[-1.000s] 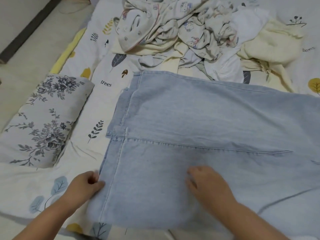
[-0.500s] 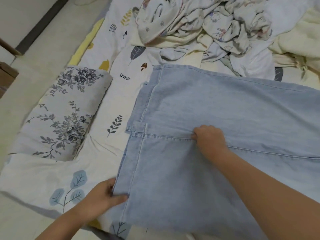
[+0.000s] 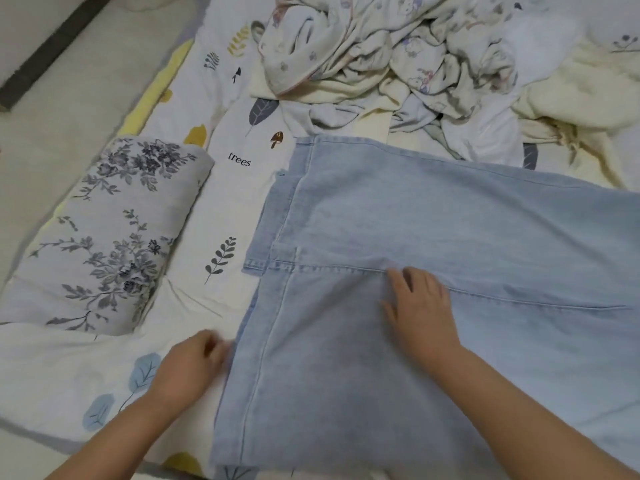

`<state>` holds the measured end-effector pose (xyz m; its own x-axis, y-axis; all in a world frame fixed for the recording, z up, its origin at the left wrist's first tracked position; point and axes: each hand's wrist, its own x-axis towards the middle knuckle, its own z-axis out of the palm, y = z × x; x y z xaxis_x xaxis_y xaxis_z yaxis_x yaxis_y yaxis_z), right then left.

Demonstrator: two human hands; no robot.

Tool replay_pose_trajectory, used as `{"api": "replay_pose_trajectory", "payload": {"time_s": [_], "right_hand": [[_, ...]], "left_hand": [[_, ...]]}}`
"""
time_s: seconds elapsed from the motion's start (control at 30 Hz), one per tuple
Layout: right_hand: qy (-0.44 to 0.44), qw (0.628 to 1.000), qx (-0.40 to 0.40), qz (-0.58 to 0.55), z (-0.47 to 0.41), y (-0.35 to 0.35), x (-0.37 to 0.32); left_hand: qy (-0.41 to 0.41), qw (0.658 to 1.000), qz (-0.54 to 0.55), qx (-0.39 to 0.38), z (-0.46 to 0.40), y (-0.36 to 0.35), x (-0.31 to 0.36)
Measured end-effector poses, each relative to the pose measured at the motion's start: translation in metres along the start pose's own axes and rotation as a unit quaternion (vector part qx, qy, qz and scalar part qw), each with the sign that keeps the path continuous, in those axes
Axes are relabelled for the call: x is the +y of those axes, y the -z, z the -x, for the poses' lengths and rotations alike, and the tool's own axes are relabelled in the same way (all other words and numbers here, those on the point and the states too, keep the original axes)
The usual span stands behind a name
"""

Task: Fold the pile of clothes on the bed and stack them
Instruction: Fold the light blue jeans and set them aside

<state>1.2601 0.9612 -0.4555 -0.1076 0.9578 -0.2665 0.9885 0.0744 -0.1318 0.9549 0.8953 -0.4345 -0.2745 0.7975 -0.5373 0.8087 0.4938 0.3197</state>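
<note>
While the light denim garment (image 3: 450, 271) lies spread across the centre and right of the frame on the bed (image 3: 221, 202), both hands work it flat. The left hand (image 3: 194, 365), at lower centre-left, meets the garment's left edge; its fingers are blurred, so I cannot tell whether they pinch the hem or only touch it. The right hand (image 3: 419, 303) rests on the cloth at the horizontal seam, fingers relaxed and spread, holding nothing. The unfolded pile of clothes (image 3: 415, 64) sits at the top of the frame, just beyond the denim's far edge. A floral pillow (image 3: 104, 237) lies at left, apart from the denim. To do this step well, I judge the left edge should be held steady while the right palm sweeps outward along the seam, pushing wrinkles off before any fold, so the layers line up squarely.
</note>
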Motion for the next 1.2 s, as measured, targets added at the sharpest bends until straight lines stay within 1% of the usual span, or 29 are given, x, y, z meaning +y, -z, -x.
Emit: {"api": "replay_pose_trajectory", "payload": {"time_s": [0.07, 0.13, 0.2, 0.23, 0.3, 0.33, 0.43, 0.47, 0.53, 0.57, 0.6, 0.63, 0.67, 0.7, 0.73, 0.77, 0.8, 0.83, 0.87, 0.9, 0.93, 1.0, 1.07, 1.1, 1.13, 1.2], "right_hand": [[-0.032, 0.999, -0.024, 0.011, 0.014, -0.003, 0.01], [-0.071, 0.997, -0.033, 0.022, 0.018, -0.004, 0.023], [-0.116, 0.992, -0.037, 0.015, 0.017, -0.001, 0.038], [-0.139, 0.989, -0.043, 0.005, 0.015, 0.001, 0.046], [-0.169, 0.983, -0.071, -0.017, 0.013, 0.002, 0.057], [-0.172, 0.981, -0.082, -0.024, 0.014, 0.002, 0.059], [-0.142, 0.987, -0.068, -0.03, 0.022, 0.001, 0.056], [-0.129, 0.99, -0.054, -0.028, 0.028, 0.001, 0.055], [-0.106, 0.994, -0.028, -0.019, 0.04, -0.001, 0.055], [-0.104, 0.994, -0.015, -0.015, 0.046, -0.003, 0.057], [-0.113, 0.993, -0.006, -0.014, 0.053, -0.004, 0.061], [-0.135, 0.991, -0.003, -0.014, 0.06, -0.006, 0.066], [-0.162, 0.987, -0.008, -0.016, 0.067, -0.008, 0.073], [-0.188, 0.982, -0.025, -0.02, 0.075, -0.011, 0.08], [-0.209, 0.976, -0.054, -0.027, 0.083, -0.014, 0.087], [-0.217, 0.971, -0.09, -0.038, 0.091, -0.016, 0.094], [-0.208, 0.969, -0.123, -0.05, 0.096, -0.017, 0.098], [-0.189, 0.969, -0.144, -0.064, 0.101, -0.016, 0.102], [-0.17, 0.971, -0.149, -0.083, 0.105, -0.013, 0.108], [-0.157, 0.972, -0.139, -0.107, 0.109, -0.007, 0.114], [-0.155, 0.971, -0.118, -0.135, 0.113, 0.0, 0.123], [-0.173, 0.968, -0.061, -0.174, 0.124, 0.016, 0.147], [-0.209, 0.961, -0.011, -0.181, 0.139, 0.028, 0.176], [-0.232, 0.956, 0.009, -0.181, 0.147, 0.032, 0.192], [-0.254, 0.951, 0.021, -0.177, 0.154, 0.035, 0.209], [-0.291, 0.943, 0.029, -0.161, 0.169, 0.037, 0.243]], "left_hand": [[-0.025, 0.995, 0.045, 0.087, -0.016, 0.001, 0.027], [-0.054, 0.987, 0.061, 0.138, -0.036, -0.001, 0.055], [-0.055, 0.988, 0.037, 0.141, -0.056, -0.006, 0.079], [-0.04, 0.991, 0.015, 0.124, -0.065, -0.01, 0.088], [-0.028, 0.994, 0.006, 0.105, -0.075, -0.017, 0.097], [-0.033, 0.992, 0.013, 0.118, -0.077, -0.017, 0.097], [-0.046, 0.973, 0.027, 0.224, -0.074, -0.008, 0.084], [-0.045, 0.97, 0.021, 0.236, -0.072, -0.006, 0.079], [-0.011, 0.974, 0.009, 0.225, -0.068, -0.006, 0.073], [-0.003, 0.973, -0.001, 0.231, -0.067, -0.006, 0.072], [-0.017, 0.969, -0.021, 0.245, -0.064, -0.008, 0.074], [-0.055, 0.964, -0.045, 0.258, -0.059, -0.01, 0.079], [-0.113, 0.955, -0.069, 0.265, -0.052, -0.014, 0.087], [-0.177, 0.945, -0.095, 0.256, -0.045, -0.02, 0.094], [-0.234, 0.939, -0.125, 0.218, -0.036, -0.029, 0.103], [-0.272, 0.935, -0.176, 0.147, -0.028, -0.04, 0.112], [-0.279, 0.928, -0.234, 0.075, -0.022, -0.051, 0.117], [-0.26, 0.924, -0.28, 0.021, -0.022, -0.062, 0.119], [-0.229, 0.921, -0.316, -0.011, -0.021, -0.069, 0.123], [-0.199, 0.922, -0.331, -0.021, -0.02, -0.072, 0.13], [-0.188, 0.925, -0.331, -0.009, -0.017, -0.075, 0.138], [-0.201, 0.93, -0.305, 0.035, -0.006, -0.077, 0.161], [-0.235, 0.928, -0.287, 0.027, 0.009, -0.085, 0.188], [-0.262, 0.921, -0.289, 0.02, 0.018, -0.093, 0.201], [-0.29, 0.913, -0.285, 0.013, 0.028, -0.102, 0.215], [-0.341, 0.908, -0.245, 0.009, 0.047, -0.124, 0.243]]}}
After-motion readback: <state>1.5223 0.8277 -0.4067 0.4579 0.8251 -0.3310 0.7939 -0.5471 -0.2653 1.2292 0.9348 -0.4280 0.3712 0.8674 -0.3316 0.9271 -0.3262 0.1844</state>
